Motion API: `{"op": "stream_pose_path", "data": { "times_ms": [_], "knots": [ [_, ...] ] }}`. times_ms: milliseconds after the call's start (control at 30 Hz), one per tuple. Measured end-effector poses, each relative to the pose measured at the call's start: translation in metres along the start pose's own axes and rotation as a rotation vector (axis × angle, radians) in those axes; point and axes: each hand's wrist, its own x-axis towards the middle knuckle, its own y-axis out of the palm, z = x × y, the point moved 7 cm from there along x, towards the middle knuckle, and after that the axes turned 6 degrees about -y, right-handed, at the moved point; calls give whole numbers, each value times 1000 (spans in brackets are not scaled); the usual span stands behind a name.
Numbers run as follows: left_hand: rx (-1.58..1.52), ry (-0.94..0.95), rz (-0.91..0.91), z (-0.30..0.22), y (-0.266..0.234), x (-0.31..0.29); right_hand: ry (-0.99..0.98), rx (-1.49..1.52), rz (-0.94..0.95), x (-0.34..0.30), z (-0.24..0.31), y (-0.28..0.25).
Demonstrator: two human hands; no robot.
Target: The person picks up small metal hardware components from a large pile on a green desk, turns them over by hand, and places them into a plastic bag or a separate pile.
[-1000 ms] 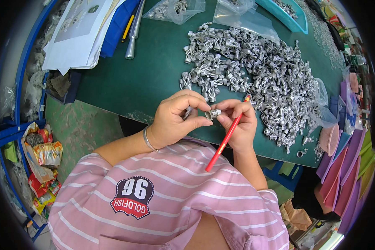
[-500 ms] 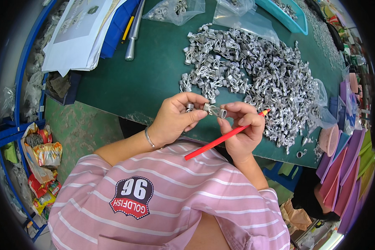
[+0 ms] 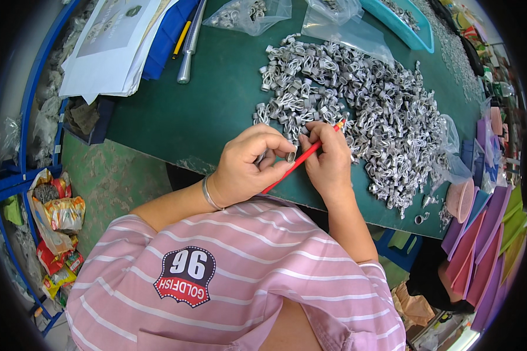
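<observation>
My left hand (image 3: 240, 167), a bangle at its wrist, is closed around small silver metal ring fittings. The round end of one ring fitting (image 3: 290, 157) sticks out between thumb and forefinger; the rest is hidden by the fingers. Close beside it, my right hand (image 3: 329, 165) grips a slim red pen (image 3: 303, 158) with a yellowish tip pointing up and away. Its fingertips are at the near edge of a large heap of looped silver fittings (image 3: 386, 111). Whether those fingers also pinch a fitting, I cannot tell.
The heap lies on a green tabletop (image 3: 216, 117). At the back are clear plastic bags (image 3: 252, 14) and a turquoise tray (image 3: 407, 29). Papers (image 3: 108, 52), a blue bin (image 3: 164, 50), a yellow pen (image 3: 181, 40) and a metal rod (image 3: 186, 64) sit at left.
My right hand has moved away from the left, up and leftward to the heap's edge, with the red pen. The fitting that was between both hands now shows only at the left fingertips.
</observation>
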Motion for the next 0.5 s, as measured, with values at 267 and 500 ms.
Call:
{"op": "stream_pose_path", "data": {
  "times_ms": [267,500],
  "knots": [
    [1,66,14,2,-2,-1,72,120,-55,-12,-9,-8],
    [-1205,-796,112,50,18,-10,59,258,-251,-20,-15,-33]
  ]
}}
